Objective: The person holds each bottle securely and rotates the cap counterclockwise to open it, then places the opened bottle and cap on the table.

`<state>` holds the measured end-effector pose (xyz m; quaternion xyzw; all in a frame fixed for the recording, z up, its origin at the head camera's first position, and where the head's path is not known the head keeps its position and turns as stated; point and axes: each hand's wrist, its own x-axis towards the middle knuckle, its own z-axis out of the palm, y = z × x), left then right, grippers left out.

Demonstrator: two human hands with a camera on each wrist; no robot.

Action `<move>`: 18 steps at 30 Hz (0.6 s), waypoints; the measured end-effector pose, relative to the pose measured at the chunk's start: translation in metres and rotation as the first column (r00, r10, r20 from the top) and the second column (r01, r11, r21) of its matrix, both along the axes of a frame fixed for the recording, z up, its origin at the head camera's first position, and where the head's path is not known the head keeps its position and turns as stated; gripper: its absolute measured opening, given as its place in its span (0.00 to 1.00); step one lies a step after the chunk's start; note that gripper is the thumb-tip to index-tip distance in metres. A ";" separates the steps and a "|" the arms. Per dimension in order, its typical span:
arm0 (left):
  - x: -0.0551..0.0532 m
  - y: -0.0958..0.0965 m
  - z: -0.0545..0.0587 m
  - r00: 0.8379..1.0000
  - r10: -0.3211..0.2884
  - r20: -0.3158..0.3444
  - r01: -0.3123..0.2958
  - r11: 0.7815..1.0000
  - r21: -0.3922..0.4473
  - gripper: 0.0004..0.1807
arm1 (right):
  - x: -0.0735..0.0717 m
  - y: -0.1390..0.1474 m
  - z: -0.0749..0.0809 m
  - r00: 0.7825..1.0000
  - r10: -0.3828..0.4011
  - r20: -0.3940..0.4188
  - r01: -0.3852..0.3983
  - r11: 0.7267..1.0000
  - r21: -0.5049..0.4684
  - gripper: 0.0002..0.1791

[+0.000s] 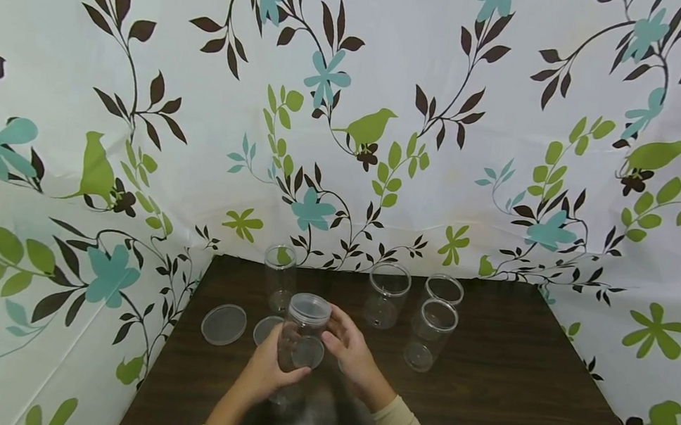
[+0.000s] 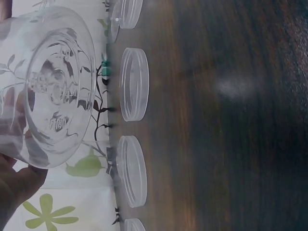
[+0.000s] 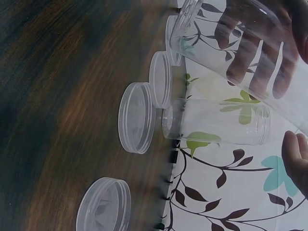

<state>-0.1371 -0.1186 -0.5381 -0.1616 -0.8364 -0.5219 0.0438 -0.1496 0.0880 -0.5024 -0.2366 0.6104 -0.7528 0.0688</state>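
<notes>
A clear plastic jar (image 1: 291, 352) is held up over the table, tilted, with a round clear lid (image 1: 310, 307) at its top end. My left hand (image 1: 262, 373) grips the jar's body, its thumb across the near side. In the right wrist view, fingers show through the jar wall (image 3: 207, 36). My right hand (image 1: 360, 364) holds the lid at its right edge with thumb and fingers. Whether the lid is fully seated is hard to tell. The jar's round base (image 2: 60, 96) faces the left wrist camera.
Behind stand several open clear jars: one at back left (image 1: 280, 279), another at back middle (image 1: 386, 299), and a front right jar (image 1: 430, 337) among them. Loose lids lie on the dark table, including a left lid (image 1: 224, 324) and a smaller-looking lid (image 1: 266, 329). A patterned curtain (image 1: 358, 172) hangs behind.
</notes>
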 end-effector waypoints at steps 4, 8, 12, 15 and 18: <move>0.002 0.003 0.000 0.999 -0.037 -0.037 0.037 0.999 -0.018 0.47 | 0.000 0.000 0.002 1.000 0.001 0.000 -0.001 1.000 -0.003 0.36; 0.003 0.006 -0.001 0.989 -0.145 -0.011 0.145 0.989 0.029 0.49 | 0.000 0.000 0.003 1.000 0.011 -0.008 -0.011 1.000 -0.025 0.38; 0.004 0.009 -0.001 0.967 -0.250 0.040 0.245 0.963 0.111 0.47 | -0.002 0.002 0.003 0.999 0.037 -0.019 -0.038 0.998 -0.049 0.40; 0.005 0.009 0.000 0.962 -0.268 0.056 0.262 0.960 0.097 0.45 | -0.004 0.005 0.001 0.996 0.083 -0.025 -0.085 0.994 -0.067 0.41; 0.006 0.008 0.002 0.963 -0.263 0.062 0.258 0.963 0.074 0.45 | -0.006 0.008 -0.001 0.991 0.137 -0.015 -0.137 0.987 -0.085 0.43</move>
